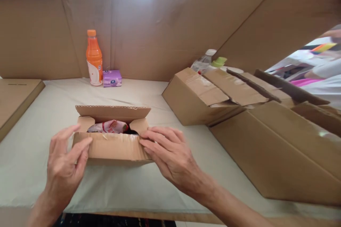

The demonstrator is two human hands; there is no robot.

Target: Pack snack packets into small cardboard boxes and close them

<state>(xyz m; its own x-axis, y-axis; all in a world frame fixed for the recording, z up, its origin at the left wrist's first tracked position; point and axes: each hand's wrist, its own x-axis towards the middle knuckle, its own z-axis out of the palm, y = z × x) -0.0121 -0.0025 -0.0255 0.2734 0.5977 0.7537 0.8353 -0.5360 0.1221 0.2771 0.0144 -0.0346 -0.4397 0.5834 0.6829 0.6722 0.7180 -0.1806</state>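
A small cardboard box [114, 147] stands on the cloth-covered table in front of me, its top flaps up or folded outward. Inside it lies a pink and white printed packet [110, 126], partly hidden by the flaps. My left hand [65, 159] holds the box's left front corner, thumb on the front flap and a finger near the side flap. At the right front corner, my right hand [170, 150] has its fingers closed over the front flap and the edge of the right side flap.
Behind the box stand an orange drink bottle [94, 58] and a purple tissue pack [112, 78]. Larger cardboard boxes [279, 149] fill the right side, with a clear bottle [204, 62] behind them. A flat carton [18, 95] lies left. A cardboard wall [160, 32] borders the back.
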